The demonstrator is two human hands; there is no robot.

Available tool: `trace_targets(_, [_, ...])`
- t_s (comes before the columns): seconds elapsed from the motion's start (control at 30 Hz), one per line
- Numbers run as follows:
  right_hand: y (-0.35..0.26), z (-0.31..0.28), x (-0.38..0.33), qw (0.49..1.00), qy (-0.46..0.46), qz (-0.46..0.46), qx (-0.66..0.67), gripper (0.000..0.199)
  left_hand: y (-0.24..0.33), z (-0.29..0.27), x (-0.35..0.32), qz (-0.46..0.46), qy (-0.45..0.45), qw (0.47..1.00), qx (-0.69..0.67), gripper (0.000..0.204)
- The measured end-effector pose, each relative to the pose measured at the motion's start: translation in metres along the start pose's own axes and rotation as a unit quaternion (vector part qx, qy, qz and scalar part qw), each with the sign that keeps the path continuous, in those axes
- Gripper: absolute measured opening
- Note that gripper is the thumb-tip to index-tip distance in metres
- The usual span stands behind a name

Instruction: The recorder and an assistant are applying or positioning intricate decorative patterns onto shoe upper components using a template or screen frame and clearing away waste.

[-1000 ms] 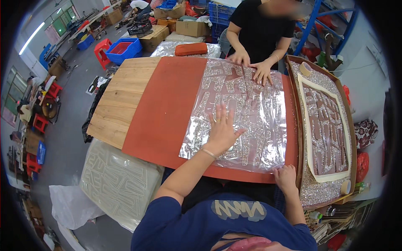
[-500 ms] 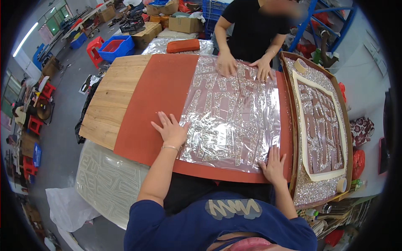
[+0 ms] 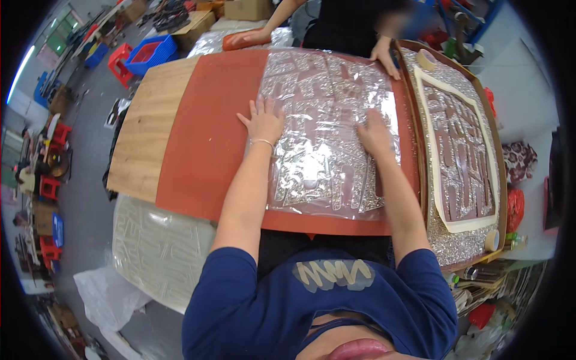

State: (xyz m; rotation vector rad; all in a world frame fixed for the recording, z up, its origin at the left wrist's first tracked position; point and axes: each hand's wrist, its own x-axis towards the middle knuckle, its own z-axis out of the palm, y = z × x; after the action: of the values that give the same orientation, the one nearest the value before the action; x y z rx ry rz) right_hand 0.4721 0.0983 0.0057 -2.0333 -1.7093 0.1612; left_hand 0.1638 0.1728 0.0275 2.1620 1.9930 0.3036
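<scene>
A clear film sheet (image 3: pixel 303 135) with glittering silver cut-out shapes under it lies on a large rust-red mat (image 3: pixel 210 120). My left hand (image 3: pixel 265 125) rests palm down on the film's left edge, fingers spread and holding nothing. Farther right, my right hand (image 3: pixel 377 135) lies on the film near its right edge, its fingers stretched away from me and slightly blurred. Across the table, a co-worker's hand (image 3: pixel 385 57) touches the far right corner of the film. The co-worker's other hand (image 3: pixel 249 37) is on a rust-red oblong bundle (image 3: pixel 231 41).
Bare wooden board (image 3: pixel 147 129) shows left of the mat. To the right stands a shallow tray (image 3: pixel 498 174) of glittery material, with a cream-framed panel (image 3: pixel 441 222) and tape rolls (image 3: pixel 426 58). A translucent patterned sheet (image 3: pixel 159 252) lies lower left. Blue crates (image 3: pixel 150 54) stand beyond.
Both my hands have slid away from me over the film, the right one inward from its near right corner. The co-worker's one hand has left the film for the rust-red bundle; the other shifted right.
</scene>
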Motion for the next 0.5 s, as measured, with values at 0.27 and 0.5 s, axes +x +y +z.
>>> trace_targets(0.27, [-0.020,-0.046,-0.161,0.964,-0.195,-0.097,-0.155,0.072,-0.011,-0.012,-0.116,0.076,-0.166,0.980,0.080,0.072])
trace_targets(0.5, [0.060,-0.070,-0.226,0.958,-0.059,0.010,-0.279,0.061,-0.086,-0.020,-0.109,-0.026,0.052,0.998,0.004,0.068])
